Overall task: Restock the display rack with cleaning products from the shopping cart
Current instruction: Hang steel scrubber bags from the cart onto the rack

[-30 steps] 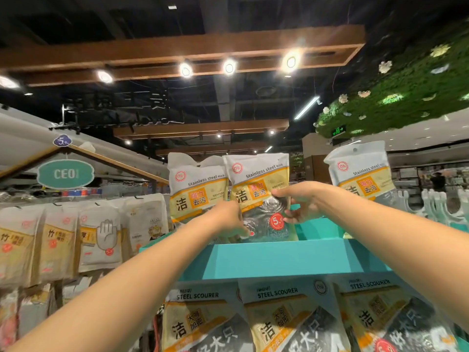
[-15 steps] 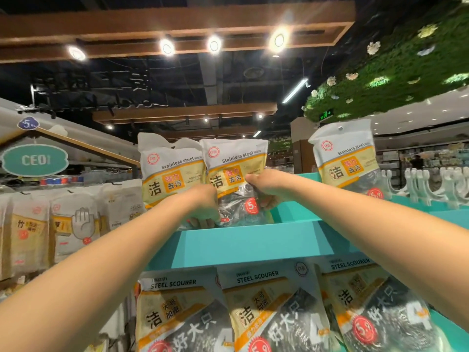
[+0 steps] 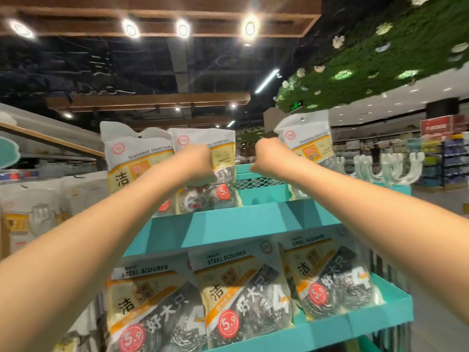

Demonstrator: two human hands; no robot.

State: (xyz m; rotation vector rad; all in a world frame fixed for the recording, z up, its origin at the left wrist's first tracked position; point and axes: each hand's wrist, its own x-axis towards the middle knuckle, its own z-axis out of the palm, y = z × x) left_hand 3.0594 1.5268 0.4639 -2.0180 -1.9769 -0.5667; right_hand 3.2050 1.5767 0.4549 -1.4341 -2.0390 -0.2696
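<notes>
A teal display rack (image 3: 228, 226) stands in front of me. On its top shelf three white-and-yellow stainless steel scourer packs stand upright. My left hand (image 3: 196, 162) grips the middle pack (image 3: 224, 148) from the front, low on its left side. The left pack (image 3: 132, 158) stands beside it, touching it. My right hand (image 3: 267, 156) is curled into a fist between the middle pack and the right pack (image 3: 311, 139), in front of that pack's left edge; nothing shows in it and its fingers are hidden. The shopping cart is out of view.
The lower shelf holds three larger steel scourer packs (image 3: 243, 295) side by side. White plastic hooks (image 3: 380, 168) hang at the rack's top right. Bagged gloves (image 3: 38, 217) hang on a display to the left. Store aisles lie at the far right.
My right hand has let go of the middle pack and moved right, curling into a fist. My left hand stays on the pack. The view has tilted down.
</notes>
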